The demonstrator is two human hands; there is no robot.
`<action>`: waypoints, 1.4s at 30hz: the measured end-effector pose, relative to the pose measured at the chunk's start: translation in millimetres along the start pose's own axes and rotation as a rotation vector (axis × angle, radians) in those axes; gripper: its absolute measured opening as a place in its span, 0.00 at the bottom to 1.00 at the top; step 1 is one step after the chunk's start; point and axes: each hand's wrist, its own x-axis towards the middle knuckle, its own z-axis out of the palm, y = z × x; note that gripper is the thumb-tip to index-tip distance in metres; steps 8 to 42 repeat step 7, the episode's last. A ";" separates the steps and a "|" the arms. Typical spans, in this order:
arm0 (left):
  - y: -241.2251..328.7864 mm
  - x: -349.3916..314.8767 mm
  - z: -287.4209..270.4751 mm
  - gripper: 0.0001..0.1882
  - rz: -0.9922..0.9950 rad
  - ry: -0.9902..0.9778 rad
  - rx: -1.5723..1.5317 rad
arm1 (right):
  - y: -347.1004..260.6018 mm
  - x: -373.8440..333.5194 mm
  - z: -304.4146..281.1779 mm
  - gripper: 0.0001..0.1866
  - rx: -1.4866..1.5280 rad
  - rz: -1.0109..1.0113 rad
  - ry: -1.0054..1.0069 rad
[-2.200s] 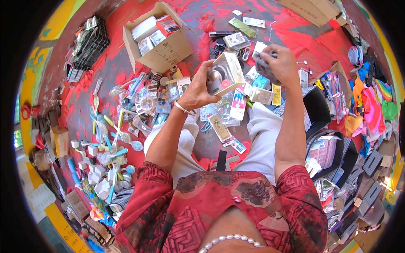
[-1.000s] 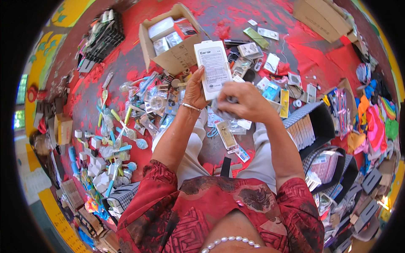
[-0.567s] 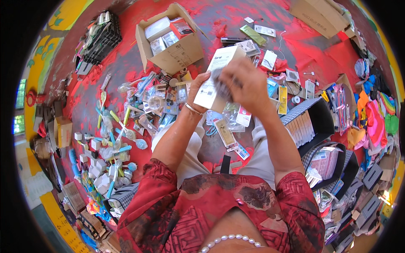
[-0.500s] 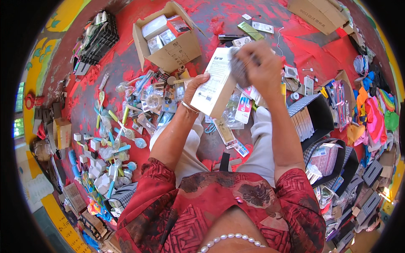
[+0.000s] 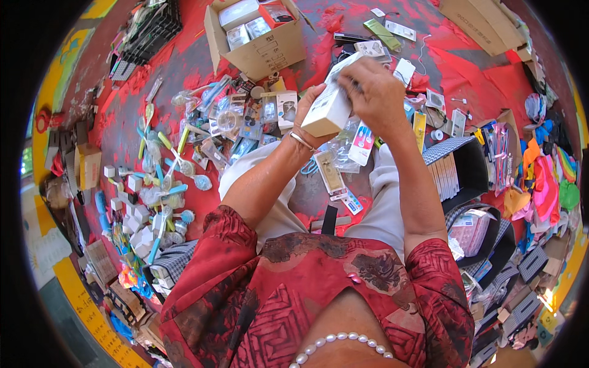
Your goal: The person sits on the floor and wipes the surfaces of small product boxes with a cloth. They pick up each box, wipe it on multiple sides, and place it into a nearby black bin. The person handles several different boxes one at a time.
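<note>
A white carton [image 5: 328,113] is tilted in front of me, its end toward me. My left hand [image 5: 309,103] is closed around its left side. Against the carton's upper right side, my right hand [image 5: 377,95] has its fingers curled over a dark grey wad [image 5: 352,84]. Most of that wad is hidden by the fingers, and I cannot tell its material. Below the carton, between my legs, lie a pink-and-white blister pack [image 5: 361,144] and a tan, flat packaged item [image 5: 330,174].
An open cardboard box [image 5: 270,50] of smaller boxes stands ahead. Bagged small goods [image 5: 227,122] lie left of centre, with long-handled brushes [image 5: 178,156] and small white boxes [image 5: 140,214] farther left. Black checked bins [image 5: 472,165] and bright fabric [image 5: 543,178] are at right.
The carton has tipped so its end faces me more and its printed face shows less. My right hand has come down onto it with the wad. The view has shifted slightly.
</note>
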 end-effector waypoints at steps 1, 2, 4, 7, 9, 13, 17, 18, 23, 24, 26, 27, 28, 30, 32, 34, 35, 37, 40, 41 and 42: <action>3.0 0.0 -3.4 0.19 -0.014 -0.090 -0.060 | -8.1 -2.4 0.3 0.04 0.109 -0.005 -0.067; 6.7 0.0 -5.9 0.22 -0.022 -0.157 -0.107 | -16.1 -5.0 -0.1 0.04 0.218 -0.007 -0.131; 22.4 0.3 -6.9 0.24 0.029 -0.053 0.015 | -31.3 -12.3 -4.0 0.05 0.279 -0.084 -0.199; 33.6 1.9 -6.9 0.28 0.065 -0.059 0.100 | -40.8 -14.9 -15.9 0.07 0.324 -0.149 -0.345; 33.6 1.9 -6.9 0.28 0.065 -0.059 0.100 | -40.8 -14.9 -15.9 0.07 0.324 -0.149 -0.345; 33.6 1.9 -6.9 0.28 0.065 -0.059 0.100 | -40.8 -14.9 -15.9 0.07 0.324 -0.149 -0.345; 33.6 1.9 -6.9 0.28 0.065 -0.059 0.100 | -40.8 -14.9 -15.9 0.07 0.324 -0.149 -0.345; 33.6 1.9 -6.9 0.28 0.065 -0.059 0.100 | -40.8 -14.9 -15.9 0.07 0.324 -0.149 -0.345; 33.6 1.9 -6.9 0.28 0.065 -0.059 0.100 | -40.8 -14.9 -15.9 0.07 0.324 -0.149 -0.345; 33.6 1.9 -6.9 0.28 0.065 -0.059 0.100 | -40.8 -14.9 -15.9 0.07 0.324 -0.149 -0.345; 33.6 1.9 -6.9 0.28 0.065 -0.059 0.100 | -40.8 -14.9 -15.9 0.07 0.324 -0.149 -0.345; 33.6 1.9 -6.9 0.28 0.065 -0.059 0.100 | -40.8 -14.9 -15.9 0.07 0.324 -0.149 -0.345; 33.6 1.9 -6.9 0.28 0.065 -0.059 0.100 | -40.8 -14.9 -15.9 0.07 0.324 -0.149 -0.345; 33.6 1.9 -6.9 0.28 0.065 -0.059 0.100 | -40.8 -14.9 -15.9 0.07 0.324 -0.149 -0.345; 33.6 1.9 -6.9 0.28 0.065 -0.059 0.100 | -40.8 -14.9 -15.9 0.07 0.324 -0.149 -0.345; 33.6 1.9 -6.9 0.28 0.065 -0.059 0.100 | -40.8 -14.9 -15.9 0.07 0.324 -0.149 -0.345; 33.6 1.9 -6.9 0.28 0.065 -0.059 0.100 | -40.8 -14.9 -15.9 0.07 0.324 -0.149 -0.345; 33.6 1.9 -6.9 0.28 0.065 -0.059 0.100 | -40.8 -14.9 -15.9 0.07 0.324 -0.149 -0.345; 33.6 1.9 -6.9 0.28 0.065 -0.059 0.100 | -40.8 -14.9 -15.9 0.07 0.324 -0.149 -0.345; 33.6 1.9 -6.9 0.28 0.065 -0.059 0.100 | -40.8 -14.9 -15.9 0.07 0.324 -0.149 -0.345; 33.6 1.9 -6.9 0.28 0.065 -0.059 0.100 | -40.8 -14.9 -15.9 0.07 0.324 -0.149 -0.345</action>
